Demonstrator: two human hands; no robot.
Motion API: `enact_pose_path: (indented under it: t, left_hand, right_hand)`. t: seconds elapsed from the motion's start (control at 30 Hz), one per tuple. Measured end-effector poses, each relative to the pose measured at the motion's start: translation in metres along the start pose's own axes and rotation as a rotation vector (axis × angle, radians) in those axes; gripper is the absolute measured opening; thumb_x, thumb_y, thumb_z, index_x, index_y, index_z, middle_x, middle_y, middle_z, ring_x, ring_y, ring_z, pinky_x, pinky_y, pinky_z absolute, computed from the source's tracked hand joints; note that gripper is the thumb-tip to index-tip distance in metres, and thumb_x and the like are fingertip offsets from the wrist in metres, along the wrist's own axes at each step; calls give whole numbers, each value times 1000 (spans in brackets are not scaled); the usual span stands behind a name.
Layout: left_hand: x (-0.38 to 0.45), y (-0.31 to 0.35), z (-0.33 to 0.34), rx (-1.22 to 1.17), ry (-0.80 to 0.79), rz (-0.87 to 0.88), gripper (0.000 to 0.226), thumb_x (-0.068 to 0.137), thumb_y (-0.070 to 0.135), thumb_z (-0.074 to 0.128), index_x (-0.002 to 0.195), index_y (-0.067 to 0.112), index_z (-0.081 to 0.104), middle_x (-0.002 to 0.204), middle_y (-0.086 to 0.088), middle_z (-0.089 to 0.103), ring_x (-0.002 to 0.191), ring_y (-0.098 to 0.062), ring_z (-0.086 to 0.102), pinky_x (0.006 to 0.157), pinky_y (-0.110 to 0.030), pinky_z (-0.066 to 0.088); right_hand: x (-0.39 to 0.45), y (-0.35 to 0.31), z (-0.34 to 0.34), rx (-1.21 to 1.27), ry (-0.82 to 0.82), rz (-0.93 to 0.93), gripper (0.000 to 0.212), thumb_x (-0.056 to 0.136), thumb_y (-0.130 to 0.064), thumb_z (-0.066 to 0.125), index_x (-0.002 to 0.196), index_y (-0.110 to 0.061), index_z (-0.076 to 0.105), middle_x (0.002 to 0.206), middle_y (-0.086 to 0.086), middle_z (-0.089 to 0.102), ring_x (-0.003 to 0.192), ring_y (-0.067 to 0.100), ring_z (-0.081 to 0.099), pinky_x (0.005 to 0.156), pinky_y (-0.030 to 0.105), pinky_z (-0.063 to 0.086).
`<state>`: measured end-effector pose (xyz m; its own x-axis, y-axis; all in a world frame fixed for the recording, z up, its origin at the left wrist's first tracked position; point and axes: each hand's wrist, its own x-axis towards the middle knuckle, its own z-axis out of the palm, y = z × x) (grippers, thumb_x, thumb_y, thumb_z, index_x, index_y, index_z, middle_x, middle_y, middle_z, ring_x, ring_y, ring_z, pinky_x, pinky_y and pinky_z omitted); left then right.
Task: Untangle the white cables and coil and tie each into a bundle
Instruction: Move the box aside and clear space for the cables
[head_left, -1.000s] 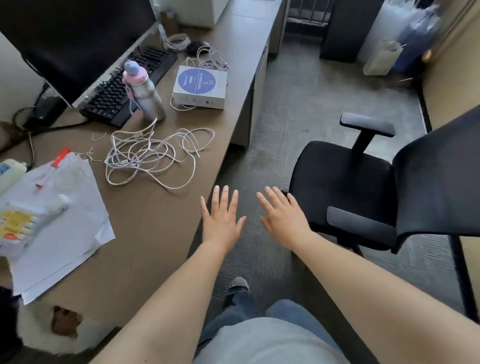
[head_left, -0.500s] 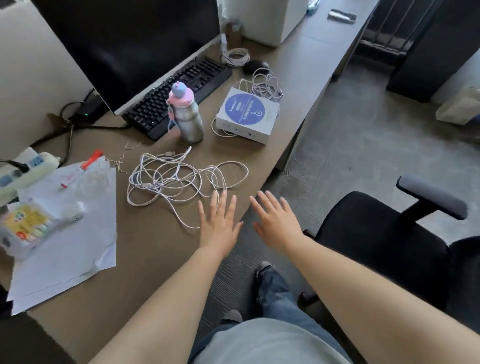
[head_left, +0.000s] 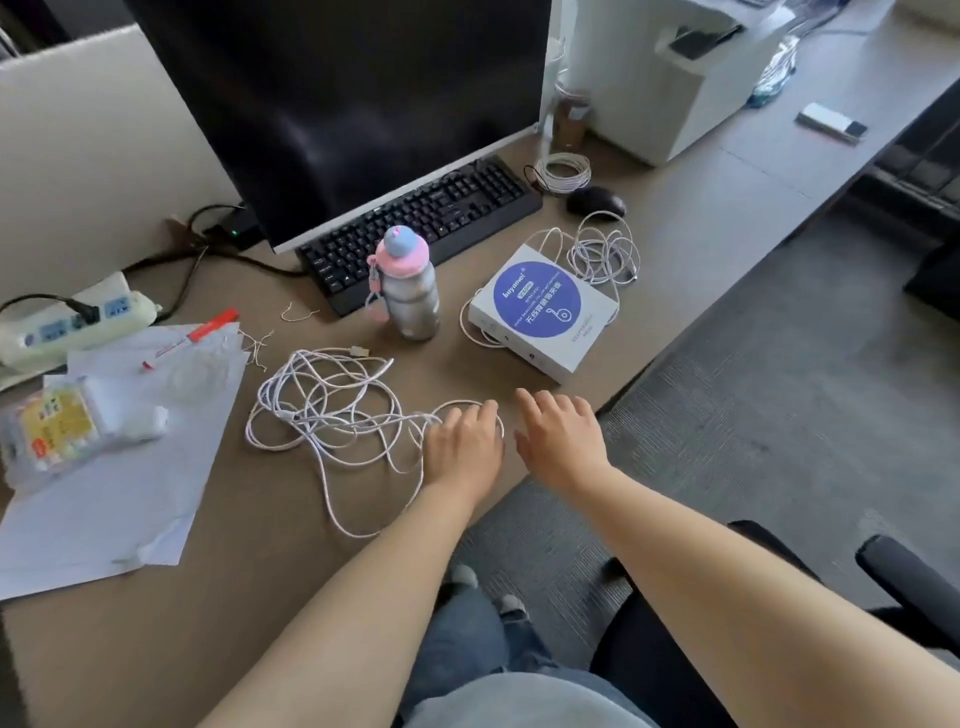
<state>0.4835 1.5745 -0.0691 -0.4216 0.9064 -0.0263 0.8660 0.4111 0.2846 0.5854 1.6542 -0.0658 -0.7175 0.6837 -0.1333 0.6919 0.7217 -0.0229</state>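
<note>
A loose tangle of white cables (head_left: 332, 410) lies on the brown desk (head_left: 260, 597) in front of the bottle. My left hand (head_left: 465, 447) rests palm down on the tangle's right edge, fingers curled over a loop; whether it grips the cable I cannot tell. Just to the right, my right hand (head_left: 563, 441) hovers over the desk edge with fingers apart, holding nothing. A second loose white cable (head_left: 602, 252) lies behind the white box, and a neat white coil (head_left: 563, 171) sits by the keyboard.
A pink-capped metal bottle (head_left: 408, 286) and a white box with a blue circle (head_left: 543, 312) stand just behind the tangle. Keyboard (head_left: 421, 223), monitor (head_left: 337, 104) and mouse (head_left: 595, 200) are farther back. Papers (head_left: 114, 493) and a power strip (head_left: 72, 325) lie at left.
My view has swung left from the chair to the desk. Both hands have reached forward; the left one now lies on the tangle's edge.
</note>
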Motion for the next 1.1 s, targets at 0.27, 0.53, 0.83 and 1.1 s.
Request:
enact_pose_path:
  t: [0.27, 0.53, 0.83, 1.1]
  left_hand:
    - [81, 15, -1, -183, -113, -61, 36, 94, 25, 48, 128, 13, 47, 128, -7, 49, 116, -28, 45, 92, -38, 39]
    - [145, 38, 10, -841, -282, -635, 57, 95, 25, 50, 144, 12, 25, 142, -14, 34, 128, -31, 40, 102, -37, 36]
    - [192, 56, 39, -1087, -44, -1067, 56, 93, 33, 55, 137, 8, 31, 130, -9, 54, 115, -29, 54, 85, -29, 40]
    - [203, 79, 46, -943, 211, -1090, 44, 89, 48, 55, 116, 13, 52, 107, -6, 67, 92, -26, 66, 83, -42, 54]
  right_hand:
    - [69, 26, -14, 10, -6, 95, 23, 89, -25, 49, 108, -12, 51, 108, 7, 57, 102, 31, 54, 86, 38, 38]
    - [129, 76, -23, 53, -22, 251, 38, 93, -28, 43, 128, -13, 39, 131, 10, 45, 117, 30, 43, 94, 39, 36]
    - [203, 118, -7, 238, -215, 305, 61, 95, -50, 35, 145, -19, 19, 144, 10, 38, 127, 33, 41, 105, 44, 30]
    - [194, 178, -1, 601, -149, 210, 41, 96, -49, 34, 118, -18, 48, 120, 2, 55, 106, 25, 55, 78, 34, 43]
